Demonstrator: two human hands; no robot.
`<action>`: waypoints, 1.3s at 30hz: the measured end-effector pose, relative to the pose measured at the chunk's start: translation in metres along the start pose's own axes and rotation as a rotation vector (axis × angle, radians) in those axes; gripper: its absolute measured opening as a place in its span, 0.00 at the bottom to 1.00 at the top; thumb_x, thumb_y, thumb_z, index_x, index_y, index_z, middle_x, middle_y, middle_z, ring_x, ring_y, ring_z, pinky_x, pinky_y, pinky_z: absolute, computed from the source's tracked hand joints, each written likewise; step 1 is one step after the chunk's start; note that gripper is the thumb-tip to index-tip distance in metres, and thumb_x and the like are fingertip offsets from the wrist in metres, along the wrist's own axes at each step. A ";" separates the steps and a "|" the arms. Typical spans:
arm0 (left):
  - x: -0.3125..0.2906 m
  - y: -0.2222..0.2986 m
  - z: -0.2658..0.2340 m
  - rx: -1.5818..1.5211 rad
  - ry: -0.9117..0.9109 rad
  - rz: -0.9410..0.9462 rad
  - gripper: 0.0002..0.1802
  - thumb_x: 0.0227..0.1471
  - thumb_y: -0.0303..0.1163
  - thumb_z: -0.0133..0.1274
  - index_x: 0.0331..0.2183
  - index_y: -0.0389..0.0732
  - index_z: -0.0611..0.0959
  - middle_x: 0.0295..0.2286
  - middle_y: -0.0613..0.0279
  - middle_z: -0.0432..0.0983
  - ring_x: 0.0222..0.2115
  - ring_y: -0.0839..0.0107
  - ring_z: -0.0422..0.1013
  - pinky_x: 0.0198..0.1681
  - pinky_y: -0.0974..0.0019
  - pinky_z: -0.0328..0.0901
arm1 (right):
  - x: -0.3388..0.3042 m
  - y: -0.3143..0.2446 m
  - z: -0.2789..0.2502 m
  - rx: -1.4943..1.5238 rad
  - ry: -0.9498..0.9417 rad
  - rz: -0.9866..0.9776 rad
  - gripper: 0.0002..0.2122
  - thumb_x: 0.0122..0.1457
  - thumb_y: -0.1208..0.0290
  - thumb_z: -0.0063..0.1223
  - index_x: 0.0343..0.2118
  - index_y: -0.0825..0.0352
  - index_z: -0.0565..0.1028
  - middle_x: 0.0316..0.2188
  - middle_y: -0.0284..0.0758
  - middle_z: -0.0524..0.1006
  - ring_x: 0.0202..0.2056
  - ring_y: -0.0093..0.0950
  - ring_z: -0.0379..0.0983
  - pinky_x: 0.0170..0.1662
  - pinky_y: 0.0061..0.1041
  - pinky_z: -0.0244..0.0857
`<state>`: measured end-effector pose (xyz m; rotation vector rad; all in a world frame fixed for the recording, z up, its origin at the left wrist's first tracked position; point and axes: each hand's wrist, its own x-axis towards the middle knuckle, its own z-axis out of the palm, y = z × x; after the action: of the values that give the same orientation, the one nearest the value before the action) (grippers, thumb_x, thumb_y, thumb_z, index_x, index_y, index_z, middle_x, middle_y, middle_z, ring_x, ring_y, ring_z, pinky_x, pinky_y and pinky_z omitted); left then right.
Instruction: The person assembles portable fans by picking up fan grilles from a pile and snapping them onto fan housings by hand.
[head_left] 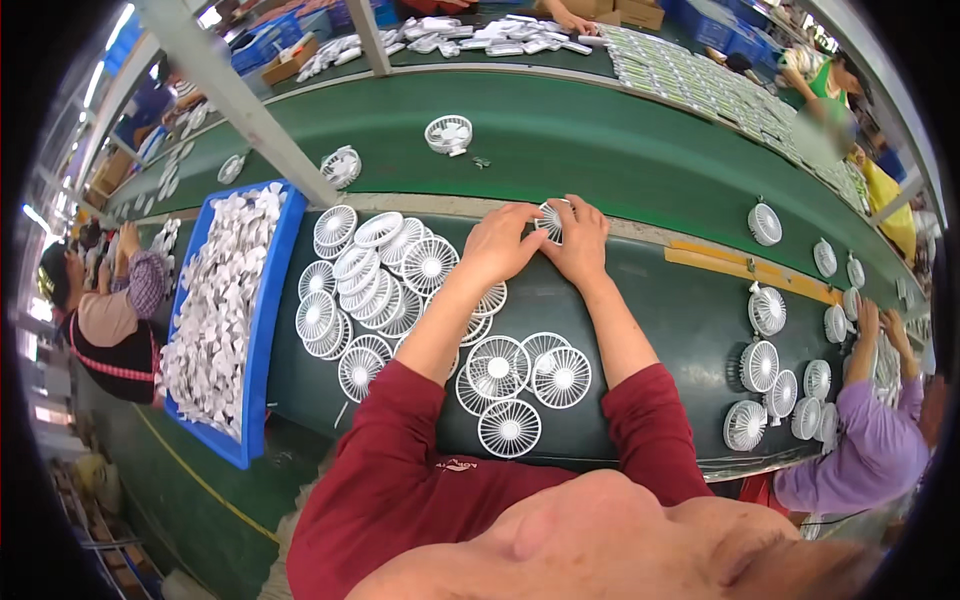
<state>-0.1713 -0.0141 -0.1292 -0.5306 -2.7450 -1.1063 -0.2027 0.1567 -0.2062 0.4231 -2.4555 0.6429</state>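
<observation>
Near the far edge of the dark green bench, my left hand (499, 243) and my right hand (578, 240) close around a small round white fan head (549, 222) from both sides. Fingers cover much of it, so only part of its spoked front shows. Under and beside my left forearm lies a loose pile of round white fan grilles (430, 263). Several more grilles (510, 428) rest between my forearms, close to the bench's near edge, some overlapping.
A blue tray (259, 350) full of white fan blades (222, 310) stands left. Beyond the bench runs a green conveyor belt (600, 150) carrying fan heads (449, 134). A metal post (250, 105) rises at far left. Fan heads (760, 366) stand right, beside a co-worker in purple sleeves (845, 450).
</observation>
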 end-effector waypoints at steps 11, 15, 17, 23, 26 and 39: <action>0.143 -0.067 -0.019 0.581 -0.064 -0.026 0.26 0.50 0.25 0.45 0.53 0.51 0.71 0.53 0.53 0.67 0.53 0.51 0.66 0.52 0.45 0.64 | 0.000 -0.001 -0.006 0.034 0.003 0.050 0.29 0.41 0.54 0.66 0.48 0.60 0.74 0.51 0.44 0.68 0.54 0.43 0.61 0.58 0.45 0.50; 0.181 -0.126 -0.038 0.787 -0.093 -0.084 0.27 0.55 0.28 0.42 0.55 0.62 0.70 0.60 0.58 0.58 0.62 0.52 0.51 0.59 0.41 0.54 | -0.001 -0.011 -0.003 0.078 -0.053 0.059 0.29 0.43 0.53 0.65 0.49 0.59 0.74 0.53 0.45 0.66 0.55 0.44 0.60 0.60 0.46 0.47; 0.185 -0.135 -0.037 0.861 -0.166 -0.084 0.25 0.52 0.27 0.45 0.50 0.61 0.74 0.59 0.57 0.59 0.61 0.49 0.53 0.58 0.40 0.56 | -0.003 -0.011 -0.007 0.089 -0.024 0.063 0.29 0.43 0.53 0.65 0.49 0.60 0.73 0.52 0.45 0.67 0.55 0.44 0.60 0.61 0.46 0.47; 0.183 -0.154 -0.047 0.914 -0.127 0.042 0.15 0.53 0.32 0.50 0.45 0.48 0.76 0.49 0.52 0.72 0.55 0.52 0.64 0.52 0.43 0.62 | -0.003 -0.007 -0.012 0.105 -0.009 0.086 0.29 0.43 0.55 0.65 0.50 0.60 0.71 0.52 0.45 0.66 0.55 0.43 0.60 0.60 0.44 0.48; 0.167 -0.169 -0.054 0.666 -0.079 -0.017 0.15 0.53 0.31 0.52 0.43 0.42 0.73 0.36 0.50 0.78 0.38 0.50 0.75 0.39 0.49 0.68 | 0.000 -0.009 -0.011 0.147 0.020 0.087 0.30 0.43 0.55 0.65 0.50 0.60 0.71 0.52 0.44 0.66 0.55 0.43 0.60 0.60 0.44 0.48; 0.004 -0.002 0.010 -1.585 0.162 -0.364 0.29 0.63 0.53 0.39 0.52 0.40 0.71 0.49 0.59 0.70 0.50 0.65 0.69 0.51 0.60 0.66 | 0.016 -0.077 -0.062 0.447 0.210 -0.151 0.32 0.43 0.61 0.66 0.55 0.57 0.69 0.53 0.45 0.63 0.54 0.46 0.59 0.57 0.43 0.57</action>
<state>-0.1760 -0.0073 -0.1369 0.0217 -1.2766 -3.0278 -0.1555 0.1226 -0.1244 0.6686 -2.0512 1.1134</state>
